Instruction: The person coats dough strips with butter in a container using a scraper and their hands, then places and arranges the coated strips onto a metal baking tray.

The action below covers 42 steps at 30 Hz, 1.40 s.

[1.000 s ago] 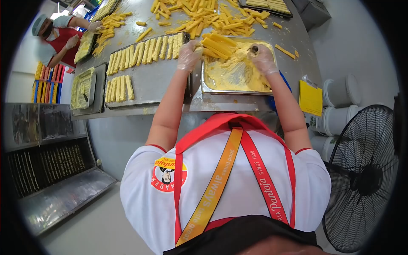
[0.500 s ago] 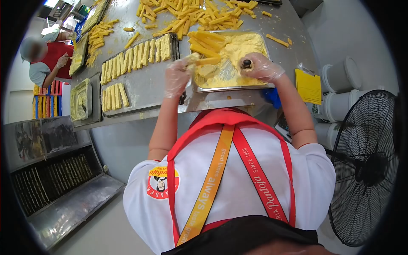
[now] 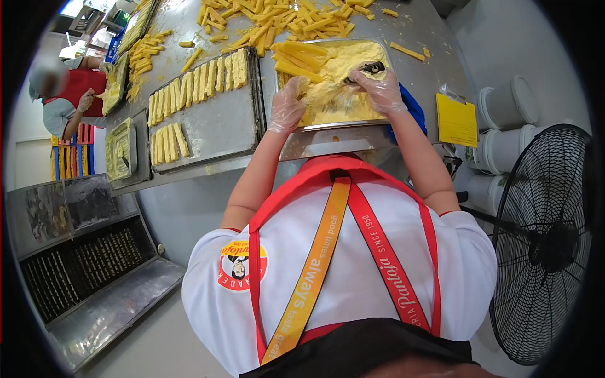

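Note:
My gloved left hand [image 3: 288,106] is closed at the left side of a metal pan [image 3: 340,125], its fingertips against something smeared with cream. My right hand [image 3: 378,91], also gloved, grips a dark-handled tool [image 3: 372,67] over the pan; the tool's lower end is hidden. Pale yellow cream [image 3: 353,57] fills much of the pan, and several yellow sticks [image 3: 296,57] lie in its upper left part. Left of the pan, a dark-rimmed tray [image 3: 217,129] holds a long row of coated sticks [image 3: 195,82] and a shorter row [image 3: 167,142] below it.
Loose yellow sticks [image 3: 265,22] are heaped at the back. A small cream pan [image 3: 121,149] rests on a tray at left. A co-worker in a red apron [image 3: 79,91] stands beyond. At right are a yellow pad [image 3: 457,120], white buckets [image 3: 507,101] and a black fan [image 3: 548,246].
My left hand has moved from the tray's edge to the pan. My right hand has tilted the tool, so its dark handle now lies sideways. The view has shifted slightly.

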{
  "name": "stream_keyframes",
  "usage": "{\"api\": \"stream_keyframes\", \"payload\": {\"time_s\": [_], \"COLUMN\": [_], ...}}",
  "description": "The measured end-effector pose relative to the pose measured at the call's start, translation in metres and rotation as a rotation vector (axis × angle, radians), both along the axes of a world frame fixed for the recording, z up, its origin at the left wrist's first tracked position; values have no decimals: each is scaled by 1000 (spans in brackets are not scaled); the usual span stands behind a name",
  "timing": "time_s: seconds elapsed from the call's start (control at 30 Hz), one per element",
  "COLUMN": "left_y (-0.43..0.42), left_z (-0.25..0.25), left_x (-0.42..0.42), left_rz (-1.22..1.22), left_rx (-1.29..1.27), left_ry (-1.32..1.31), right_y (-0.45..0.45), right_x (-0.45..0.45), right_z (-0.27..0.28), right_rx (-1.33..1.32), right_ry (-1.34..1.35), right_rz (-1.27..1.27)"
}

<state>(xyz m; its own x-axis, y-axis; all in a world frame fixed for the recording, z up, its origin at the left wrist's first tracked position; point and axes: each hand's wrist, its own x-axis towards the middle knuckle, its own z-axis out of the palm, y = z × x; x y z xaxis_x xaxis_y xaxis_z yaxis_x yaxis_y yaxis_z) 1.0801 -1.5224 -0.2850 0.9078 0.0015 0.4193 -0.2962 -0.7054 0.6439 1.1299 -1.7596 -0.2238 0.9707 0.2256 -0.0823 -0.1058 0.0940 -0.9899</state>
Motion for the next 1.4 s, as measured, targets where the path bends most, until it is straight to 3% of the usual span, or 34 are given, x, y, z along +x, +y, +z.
{"api": "stream_keyframes", "payload": {"time_s": [0.07,0.17,0.27,0.47,0.67,0.77,0.8,0.93,1.03,1.07,1.1,1.17,1.2,1.27,1.3,1.37,1.4], "left_y": [-1,-2,-7,2,-1,-2,1,8,10,11,15,30,38,80,104,145,169], "left_z": [3,6,21,21,39,42,42,35,29,32,43,53,56,36,26,20,10], "left_x": [-2,-4,-8,-11,-18,-23,-22,-22,-23,-26,-36,-59,-65,-86,-101,-125,-137], "left_rz": [3,0,-4,63,157,161,151,119,149,152,149,226,257,486,590,891,943], "left_rx": [-32,-27,-90,-109,-269,-356,-360,-302,-105,-64,13,-123,-189,80,218,74,170], "left_ry": [60,9,60,169,411,411,429,460,409,392,358,260,207,72,10,81,-8], "right_y": [-7,-8,11,-10,13,-2,-1,5,20,16,9,-12,-6,1,4,13,8], "right_x": [10,4,-15,13,-22,8,6,-4,-21,-11,-1,18,16,5,-1,-10,-5], "right_z": [-9,1,19,1,12,-34,-22,-9,12,-4,-9,-43,-39,-19,-12,-2,-13], "right_rx": [-239,-308,158,-637,203,-473,-558,-252,98,102,-221,-788,-635,-332,-337,-351,-383], "right_ry": [-64,-289,-64,-319,-51,-335,-333,-349,-15,-6,-47,-431,-316,-74,-68,-52,-73], "right_rz": [-89,-27,-3,-85,-63,-145,-203,-125,-4,45,43,78,30,-70,-91,-142,-131]}}
